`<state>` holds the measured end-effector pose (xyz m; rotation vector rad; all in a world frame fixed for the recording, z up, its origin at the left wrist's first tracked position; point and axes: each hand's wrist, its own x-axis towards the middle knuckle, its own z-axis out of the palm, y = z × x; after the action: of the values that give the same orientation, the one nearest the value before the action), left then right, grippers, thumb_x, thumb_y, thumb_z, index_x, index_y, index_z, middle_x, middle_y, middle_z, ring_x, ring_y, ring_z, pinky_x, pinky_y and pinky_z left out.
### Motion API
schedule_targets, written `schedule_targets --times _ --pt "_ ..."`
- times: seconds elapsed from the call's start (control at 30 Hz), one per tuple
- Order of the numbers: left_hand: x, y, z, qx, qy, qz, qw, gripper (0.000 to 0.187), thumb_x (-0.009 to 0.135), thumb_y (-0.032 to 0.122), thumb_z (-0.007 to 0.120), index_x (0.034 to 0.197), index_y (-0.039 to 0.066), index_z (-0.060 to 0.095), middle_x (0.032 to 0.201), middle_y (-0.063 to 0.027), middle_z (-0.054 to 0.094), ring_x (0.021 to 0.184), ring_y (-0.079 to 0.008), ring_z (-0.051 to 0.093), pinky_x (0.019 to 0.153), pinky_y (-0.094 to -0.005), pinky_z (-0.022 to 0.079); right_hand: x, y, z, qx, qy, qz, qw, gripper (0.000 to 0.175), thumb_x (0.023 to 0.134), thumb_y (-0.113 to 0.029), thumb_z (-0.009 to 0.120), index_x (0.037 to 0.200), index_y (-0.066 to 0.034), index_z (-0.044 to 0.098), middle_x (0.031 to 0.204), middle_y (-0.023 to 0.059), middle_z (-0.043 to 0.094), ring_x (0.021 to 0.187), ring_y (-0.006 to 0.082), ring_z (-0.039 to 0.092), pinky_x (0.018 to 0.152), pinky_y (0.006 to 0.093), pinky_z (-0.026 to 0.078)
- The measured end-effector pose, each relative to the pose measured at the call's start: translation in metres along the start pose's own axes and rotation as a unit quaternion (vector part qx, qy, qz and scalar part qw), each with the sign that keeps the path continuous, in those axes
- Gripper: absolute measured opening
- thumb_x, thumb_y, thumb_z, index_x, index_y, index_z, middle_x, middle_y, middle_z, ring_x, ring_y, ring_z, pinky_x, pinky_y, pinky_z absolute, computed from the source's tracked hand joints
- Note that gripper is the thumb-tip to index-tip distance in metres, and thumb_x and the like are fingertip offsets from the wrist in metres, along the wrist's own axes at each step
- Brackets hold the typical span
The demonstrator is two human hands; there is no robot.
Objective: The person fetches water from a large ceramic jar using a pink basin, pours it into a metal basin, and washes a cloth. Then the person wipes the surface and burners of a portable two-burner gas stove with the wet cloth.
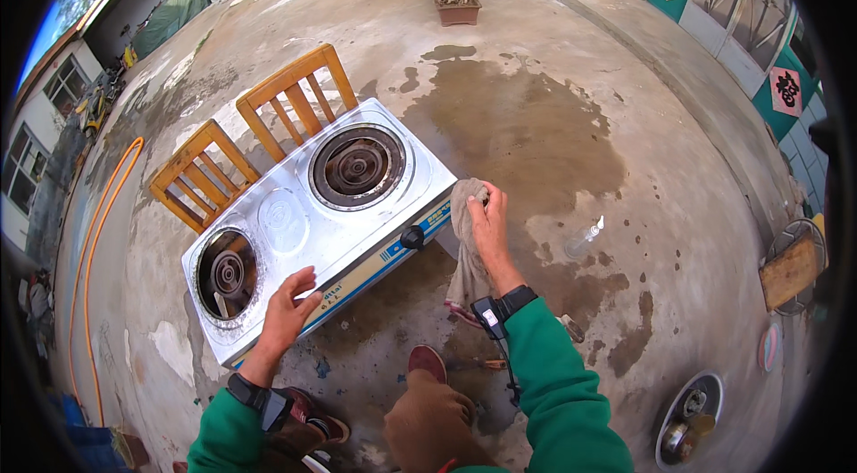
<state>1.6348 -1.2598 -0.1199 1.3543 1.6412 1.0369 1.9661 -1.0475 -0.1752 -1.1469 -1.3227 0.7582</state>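
Note:
A two-burner gas stove (335, 230) with a shiny metal top rests on two wooden chairs, tilted across my view. Its round burners, the far burner (357, 166) and the near burner (228, 274), look brown and rusty inside. My right hand (492, 225) grips a grey-brown cloth (466, 239) at the stove's right front corner; the cloth hangs down beside it. Over the front edge, near the left burner, my left hand (286, 312) has its fingers apart and holds nothing. A black knob (412, 237) sits on the front panel between the hands.
Wooden chair backs (298, 101) rise behind the stove. A clear spray bottle (584, 239) stands on the concrete to the right. A metal basin (711, 386) with several parts is at lower right. An orange hose (90, 272) runs along the left, and a potted tree (457, 8) stands ahead.

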Motion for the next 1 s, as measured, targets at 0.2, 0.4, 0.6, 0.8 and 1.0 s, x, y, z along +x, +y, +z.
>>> schedule_targets --times 0.2,0.4,0.6,0.8,1.0 --pt "-0.079 -0.153 -0.229 0.290 0.363 -0.240 0.852 0.073 0.085 0.031 0.077 0.141 -0.004 0.047 0.141 -0.0246 0.049 0.132 -0.0368 0.047 0.106 -0.0442 0.043 0.035 0.015 0.046 -0.312 -0.111 -0.195 0.923 0.033 0.086 -0.017 0.071 0.117 -0.0110 0.062 0.114 0.0109 0.052 0.106 0.0345 0.056 0.080 0.0449 0.050" --pt "-0.122 -0.199 -0.242 0.052 0.260 -0.487 0.832 0.078 0.091 0.065 0.059 0.125 -0.006 0.058 0.113 -0.0163 0.064 0.106 -0.0282 0.059 0.086 -0.0387 0.050 0.109 0.019 0.066 -0.282 -0.075 -0.097 0.951 0.026 0.085 -0.017 0.071 0.110 -0.0124 0.066 0.104 0.0065 0.057 0.096 0.0312 0.061 0.078 0.0404 0.051" --pt "-0.126 -0.214 -0.237 0.083 0.176 -0.349 0.917 0.067 0.099 0.056 0.053 0.125 -0.006 0.054 0.103 -0.0128 0.062 0.090 -0.0210 0.060 0.079 -0.0349 0.050 0.060 0.011 0.032 -0.276 -0.154 -0.113 0.942 0.025 0.084 -0.018 0.072 0.109 -0.0149 0.067 0.103 0.0056 0.058 0.098 0.0301 0.061 0.078 0.0425 0.051" --pt "-0.121 -0.212 -0.239 -0.100 0.182 -0.350 0.914 0.069 0.098 0.048 0.061 0.137 -0.007 0.048 0.123 -0.0146 0.062 0.106 -0.0223 0.060 0.091 -0.0334 0.050 0.124 0.019 0.091 -0.327 -0.090 -0.165 0.926 0.024 0.088 -0.016 0.068 0.111 -0.0124 0.064 0.105 0.0083 0.059 0.098 0.0318 0.061 0.076 0.0423 0.051" --pt "-0.112 -0.197 -0.222 0.022 0.245 -0.408 0.879 0.078 0.096 0.059 0.056 0.131 -0.011 0.049 0.113 -0.0151 0.064 0.096 -0.0226 0.062 0.079 -0.0323 0.052 0.075 0.005 0.072 -0.373 -0.175 -0.203 0.888 0.024 0.086 -0.013 0.068 0.110 -0.0133 0.064 0.107 0.0075 0.056 0.103 0.0317 0.059 0.077 0.0430 0.050"
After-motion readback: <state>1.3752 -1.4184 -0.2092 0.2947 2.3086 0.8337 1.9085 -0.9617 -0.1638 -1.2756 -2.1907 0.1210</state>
